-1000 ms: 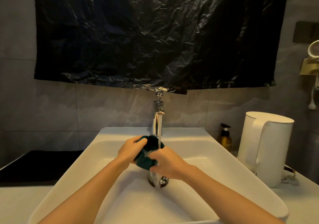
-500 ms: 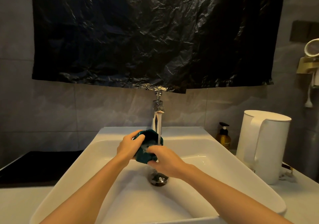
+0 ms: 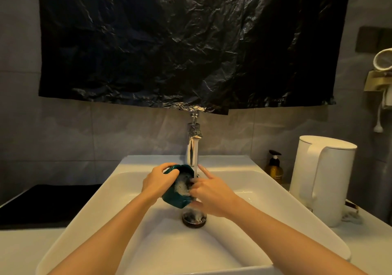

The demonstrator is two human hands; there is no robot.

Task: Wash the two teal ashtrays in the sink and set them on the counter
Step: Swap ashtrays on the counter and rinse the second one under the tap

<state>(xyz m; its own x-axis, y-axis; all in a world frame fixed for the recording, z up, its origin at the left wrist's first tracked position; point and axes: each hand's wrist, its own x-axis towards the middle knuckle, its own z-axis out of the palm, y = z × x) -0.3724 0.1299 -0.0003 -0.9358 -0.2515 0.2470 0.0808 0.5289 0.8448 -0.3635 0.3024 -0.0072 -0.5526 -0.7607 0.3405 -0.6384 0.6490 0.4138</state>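
ashtray (image 3: 174, 197) lower now, between fingers (image 3: 166, 166)

Left hand (image 3: 158, 181) curled, right hand (image 3: 213, 193) forefinger extended

The left hand (image 3: 158, 179) covers the ashtray's (image 3: 176, 198) left rim; foam (image 3: 182, 186) blurs its bowl.

We had one teal ashtray (image 3: 176, 197) in view, glossy and wet, up over the white sink (image 3: 244, 182), just above the drain (image 3: 194, 218). It was tipped on edge, hollow facing us, white suds (image 3: 182, 186) clinging inside. Our left hand (image 3: 158, 179) gripped its left rim; our right hand (image 3: 212, 192) had fingers curled into the hollow, thumb underneath.
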